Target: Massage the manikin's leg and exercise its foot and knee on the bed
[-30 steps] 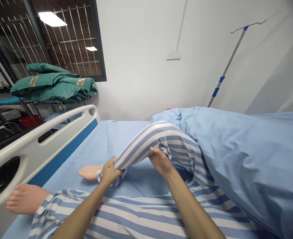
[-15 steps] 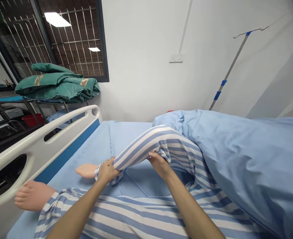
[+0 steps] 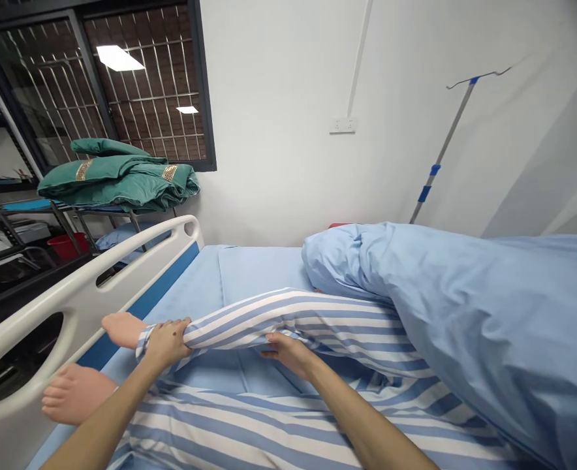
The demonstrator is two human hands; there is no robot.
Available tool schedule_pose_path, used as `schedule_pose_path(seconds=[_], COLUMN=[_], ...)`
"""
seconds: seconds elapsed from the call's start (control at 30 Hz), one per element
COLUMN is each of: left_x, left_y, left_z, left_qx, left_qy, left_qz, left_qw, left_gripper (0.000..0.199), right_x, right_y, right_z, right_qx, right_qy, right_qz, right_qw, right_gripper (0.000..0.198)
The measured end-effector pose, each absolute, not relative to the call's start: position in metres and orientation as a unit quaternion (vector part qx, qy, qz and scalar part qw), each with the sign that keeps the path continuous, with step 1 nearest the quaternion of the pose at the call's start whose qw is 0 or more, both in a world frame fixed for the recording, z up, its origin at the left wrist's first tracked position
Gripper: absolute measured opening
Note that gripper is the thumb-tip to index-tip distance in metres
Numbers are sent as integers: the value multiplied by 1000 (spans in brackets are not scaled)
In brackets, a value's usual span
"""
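Hands [image 3: 167,344] on leg [image 3: 259,318], foot [image 3: 122,329] near footboard [image 3: 80,326]

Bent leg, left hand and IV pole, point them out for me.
Bent leg [image 3: 288,314]: head view, trousers near knee.
Left hand [image 3: 168,342]: head view, back of hand.
IV pole [image 3: 447,140]: head view, shaft.

layout, bed [image 3: 259,267] and surroundings:
far leg [image 3: 249,320] and near leg [image 3: 230,418] lie side by side along the bed, feet [image 3: 80,395] to the left by the footboard [image 3: 146,271]; left hand [image 3: 168,341] on the far leg just above its foot, right hand [image 3: 291,354] at the near side of its knee [image 3: 288,307]; quilt [image 3: 440,294] on the right part of the bed, overlapping the right ends of both legs; behind the bed: wall [image 3: 269,130], socket [image 3: 342,125] on it; drip stand [image 3: 446,140] to the right, behind the quilt; window [image 3: 141,98] to the left, folded bedding [image 3: 122,183] below it, beyond the footboard.
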State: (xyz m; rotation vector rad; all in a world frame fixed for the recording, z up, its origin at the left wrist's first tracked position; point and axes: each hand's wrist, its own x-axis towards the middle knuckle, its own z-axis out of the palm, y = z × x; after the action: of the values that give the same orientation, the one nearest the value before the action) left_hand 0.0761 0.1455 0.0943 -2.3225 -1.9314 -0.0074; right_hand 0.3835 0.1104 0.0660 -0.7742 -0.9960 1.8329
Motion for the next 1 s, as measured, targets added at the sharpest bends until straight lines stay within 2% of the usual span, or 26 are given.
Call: schedule_pose_path(seconds=[0.2,0.5,0.77,0.9,1.0], left_x=[58,45,35,36,41], left_y=[152,172,176,175,163], left_z=[80,79,54,51,53], left_qx=[-772,-796,-798,-801,-794], left_qy=[-630,-600,-596,-592,-603], left_qz=[9,16,21,29,-1], left_qw=[82,85,82,86,81], left_gripper=[52,51,52,51,61], right_x=[376,373,381,380,377], right_y=[113,117,115,111,108], right_z=[53,32,21,26,28], right_qx=[-327,-398,-430,-434,-441], right_qy=[-354,-333,-430,-481,-489], right_qz=[770,778,767,740,730], right_qw=[417,355,205,183,184], right_gripper=[19,21,24,17,15])
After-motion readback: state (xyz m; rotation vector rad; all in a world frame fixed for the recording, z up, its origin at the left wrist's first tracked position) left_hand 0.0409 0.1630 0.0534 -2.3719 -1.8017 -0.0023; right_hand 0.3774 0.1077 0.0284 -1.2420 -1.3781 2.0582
